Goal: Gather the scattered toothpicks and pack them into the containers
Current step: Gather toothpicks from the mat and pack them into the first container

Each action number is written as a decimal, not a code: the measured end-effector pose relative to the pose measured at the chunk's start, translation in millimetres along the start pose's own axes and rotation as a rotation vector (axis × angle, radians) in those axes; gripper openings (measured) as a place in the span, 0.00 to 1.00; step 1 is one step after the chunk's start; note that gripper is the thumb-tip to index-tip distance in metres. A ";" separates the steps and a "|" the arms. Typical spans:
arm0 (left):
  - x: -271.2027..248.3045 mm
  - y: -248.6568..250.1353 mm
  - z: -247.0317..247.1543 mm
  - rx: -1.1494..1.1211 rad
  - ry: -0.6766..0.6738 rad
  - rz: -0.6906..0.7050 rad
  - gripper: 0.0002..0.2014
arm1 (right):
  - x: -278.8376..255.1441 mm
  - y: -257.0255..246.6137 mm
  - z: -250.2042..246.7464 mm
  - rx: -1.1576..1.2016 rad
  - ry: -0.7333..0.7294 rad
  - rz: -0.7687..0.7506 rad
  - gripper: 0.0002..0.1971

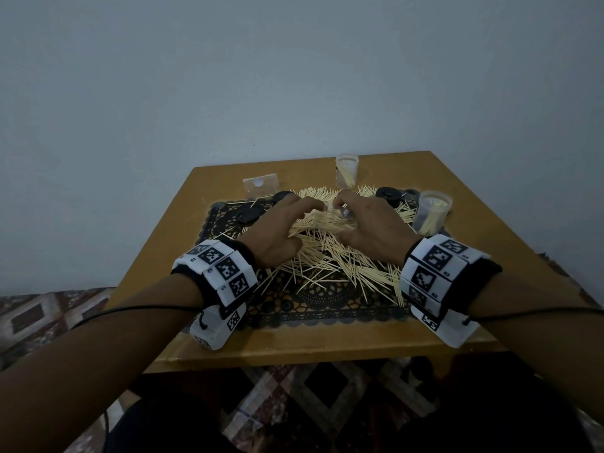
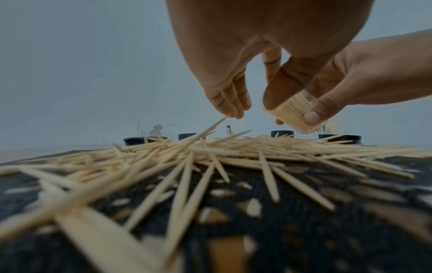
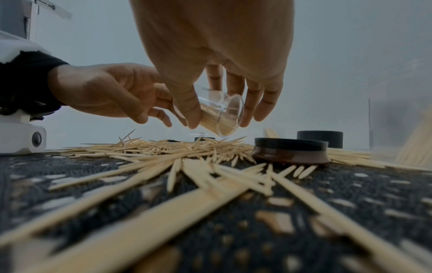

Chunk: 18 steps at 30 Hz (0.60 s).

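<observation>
Toothpicks (image 1: 330,256) fill the container (image 3: 218,115) (tilted) in the right hand (image 3: 210,55).

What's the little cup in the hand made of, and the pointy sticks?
The cup in the right hand looks like clear, glossy plastic, maybe glass: you see the sticks through it. The toothpicks look like pale, matte wood or bamboo.

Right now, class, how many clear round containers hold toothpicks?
3. The far container stands upright at centre back; the side container stands at the right; the tilted container is gripped by the right hand. Others may be hidden.
</observation>
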<state>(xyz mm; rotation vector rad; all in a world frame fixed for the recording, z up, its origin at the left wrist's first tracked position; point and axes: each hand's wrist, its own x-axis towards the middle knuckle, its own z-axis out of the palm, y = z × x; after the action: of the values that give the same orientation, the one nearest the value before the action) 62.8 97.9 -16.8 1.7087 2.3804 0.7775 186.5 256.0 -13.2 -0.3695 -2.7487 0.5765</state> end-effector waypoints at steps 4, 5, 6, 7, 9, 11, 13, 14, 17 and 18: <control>1.5 -4.7 -2.6 -0.025 -0.097 -0.042 0.42 | -1.5 -0.1 -0.9 0.030 -0.009 -0.044 0.23; 1.9 -5.4 -2.2 -0.026 -0.104 -0.049 0.42 | -1.5 -0.2 -0.8 0.039 -0.011 -0.050 0.22; 2.1 -5.3 -1.8 -0.028 -0.110 -0.055 0.40 | -1.4 -0.4 -0.4 0.042 -0.013 -0.056 0.22; 2.3 -5.2 -1.3 -0.033 -0.112 -0.057 0.38 | -1.0 -0.8 0.2 0.036 -0.017 -0.063 0.22; 2.2 -4.8 -1.3 -0.048 -0.107 -0.053 0.31 | -0.3 -1.3 1.9 0.009 -0.022 -0.074 0.22; 2.0 -4.8 -1.5 -0.077 -0.099 -0.052 0.31 | 0.3 -0.5 2.6 0.002 -0.010 -0.069 0.22; 1.9 -3.9 -1.7 -0.088 -0.113 -0.053 0.35 | 0.4 0.3 2.3 0.010 0.001 -0.063 0.22; 1.8 -3.3 -1.8 -0.082 -0.126 -0.058 0.36 | 0.3 0.5 2.3 0.009 0.000 -0.063 0.22; 2.7 -2.5 -0.5 -0.055 -0.149 -0.062 0.32 | -0.3 0.3 2.1 -0.018 -0.012 -0.080 0.22; 2.8 -2.4 -0.1 -0.059 -0.152 -0.064 0.32 | -0.7 0.3 2.0 -0.018 -0.012 -0.083 0.21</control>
<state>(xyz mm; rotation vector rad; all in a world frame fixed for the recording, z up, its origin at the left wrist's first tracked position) 59.8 99.9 -17.2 1.5993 2.2753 0.6756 186.5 255.3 -15.2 -0.2549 -2.7674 0.5341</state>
